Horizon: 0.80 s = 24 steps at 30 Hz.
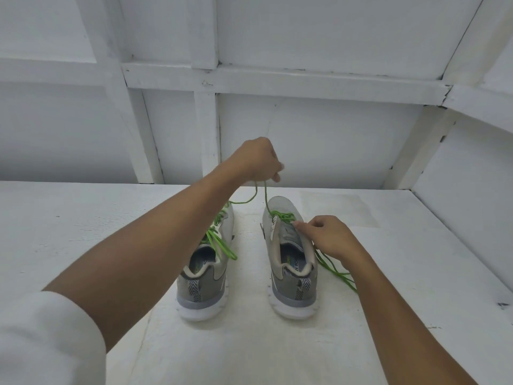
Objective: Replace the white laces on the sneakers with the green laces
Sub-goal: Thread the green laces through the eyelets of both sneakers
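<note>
Two grey sneakers stand side by side on a white table, heels towards me. The left sneaker (205,276) carries a green lace whose ends lie loose over its tongue. The right sneaker (288,262) has a green lace (283,216) threaded through the eyelets near its toe. My left hand (256,159) is raised above the toes and pinches one end of that lace, pulling it up taut. My right hand (329,236) rests on the right sneaker's side, its fingertips pinching the lace at an eyelet. The lace's other end (337,275) trails on the table to the right.
The white table (83,232) is boxed in by white panelled walls (319,140) at the back and on the right. No white laces are in view.
</note>
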Tool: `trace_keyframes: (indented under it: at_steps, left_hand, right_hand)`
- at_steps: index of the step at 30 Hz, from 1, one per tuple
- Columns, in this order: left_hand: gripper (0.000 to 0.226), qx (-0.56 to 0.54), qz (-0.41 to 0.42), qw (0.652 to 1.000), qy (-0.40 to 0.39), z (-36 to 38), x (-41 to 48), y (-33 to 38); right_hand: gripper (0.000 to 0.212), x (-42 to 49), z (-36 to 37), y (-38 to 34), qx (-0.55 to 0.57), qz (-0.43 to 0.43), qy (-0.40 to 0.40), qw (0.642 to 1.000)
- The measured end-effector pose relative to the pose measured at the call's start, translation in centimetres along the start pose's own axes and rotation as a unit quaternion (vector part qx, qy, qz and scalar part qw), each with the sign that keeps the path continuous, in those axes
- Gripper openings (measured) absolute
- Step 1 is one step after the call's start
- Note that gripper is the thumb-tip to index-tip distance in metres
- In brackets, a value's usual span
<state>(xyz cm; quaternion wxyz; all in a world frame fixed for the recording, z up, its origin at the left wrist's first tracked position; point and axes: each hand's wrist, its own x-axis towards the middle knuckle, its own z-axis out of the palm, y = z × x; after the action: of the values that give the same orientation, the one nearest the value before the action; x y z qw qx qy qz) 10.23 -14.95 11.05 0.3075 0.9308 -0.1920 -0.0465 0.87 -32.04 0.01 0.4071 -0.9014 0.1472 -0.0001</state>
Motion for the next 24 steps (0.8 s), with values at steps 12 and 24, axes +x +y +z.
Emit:
trace_keyframes:
  at_steps: [12, 24]
  left_hand:
    - [0.03, -0.034, -0.078, 0.993, -0.082, 2.8, -0.2, 0.1]
    - [0.009, -0.039, -0.022, 0.998, -0.043, 9.4, -0.1, -2.2]
  right_hand:
    - [0.033, 1.3, 0.3, -1.3, -0.039, 0.02, -0.025, 0.999]
    - [0.022, 1.8, 0.4, 1.1, 0.174, 0.138, -0.029, 0.974]
